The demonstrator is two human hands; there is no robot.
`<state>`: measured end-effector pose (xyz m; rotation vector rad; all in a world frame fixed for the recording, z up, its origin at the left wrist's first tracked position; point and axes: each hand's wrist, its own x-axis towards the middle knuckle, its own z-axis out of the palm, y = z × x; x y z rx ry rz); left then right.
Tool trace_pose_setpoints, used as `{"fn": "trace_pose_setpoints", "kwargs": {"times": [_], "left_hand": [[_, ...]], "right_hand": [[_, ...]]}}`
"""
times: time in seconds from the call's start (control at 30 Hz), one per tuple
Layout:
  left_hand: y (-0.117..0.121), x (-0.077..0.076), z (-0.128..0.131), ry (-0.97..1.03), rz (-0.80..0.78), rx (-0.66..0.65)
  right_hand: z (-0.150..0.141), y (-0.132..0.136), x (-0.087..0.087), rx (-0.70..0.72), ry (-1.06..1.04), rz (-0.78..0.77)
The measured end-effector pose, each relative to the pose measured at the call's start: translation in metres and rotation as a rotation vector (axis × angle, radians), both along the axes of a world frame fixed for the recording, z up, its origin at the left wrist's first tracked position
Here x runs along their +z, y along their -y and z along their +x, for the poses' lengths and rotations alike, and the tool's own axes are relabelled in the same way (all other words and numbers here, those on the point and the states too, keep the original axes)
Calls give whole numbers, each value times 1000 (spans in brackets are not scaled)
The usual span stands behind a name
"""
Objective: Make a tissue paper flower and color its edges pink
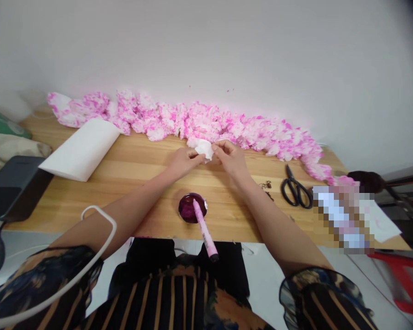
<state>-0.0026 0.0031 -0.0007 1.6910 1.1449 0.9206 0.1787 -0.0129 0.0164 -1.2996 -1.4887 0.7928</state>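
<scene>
Both hands pinching white tissue [205, 149] above table [147, 160], fingers nearly closed: left hand [187, 161] gripping left edge, right hand [230, 156] right edge. Tissue sitting before pink-white flowers [203, 120], beyond dark dish [187, 210].

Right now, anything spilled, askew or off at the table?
Two things. The pink pen leans in the small dark dish, its dark end past the near edge of the table; it might tip. Pink specks dot the wall above the ruffled pile, perhaps splashes.
</scene>
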Motion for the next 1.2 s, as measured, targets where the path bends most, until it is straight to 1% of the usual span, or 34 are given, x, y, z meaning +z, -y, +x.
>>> {"fn": "trace_pose_setpoints", "kwargs": {"times": [0.1, 0.23, 0.3, 0.4, 0.5, 0.67, 0.77, 0.9, 1.03, 1.2], "left_hand": [[-4, 0, -2, 63, -60, 63], [-6, 2, -3, 117, -87, 80], [-5, 2, -2, 103, -82, 79], [-4, 1, -1, 75, -65, 61], [-3, -1, -1, 49, -36, 51], [-3, 0, 0, 21, -12, 53], [-5, -1, 0, 74, -41, 57], [-6, -2, 0, 192, -75, 11], [-6, -1, -1, 220, -78, 1], [-3, 2, 0, 218, -83, 12]], "right_hand": [[3, -1, 1, -6, -16, -8], [1, 3, 3, 11, 153, 56], [-1, 5, 2, 16, 233, 89], [-3, 7, 0, 15, 282, 117], [-4, 8, -1, 14, 293, 124], [-7, 10, 2, 50, 309, 111], [-6, 9, 1, 32, 281, 109], [-3, 3, -1, 27, 191, 67], [-1, 3, 1, 45, 133, 8], [-5, 8, 3, 23, 267, 90]]}}
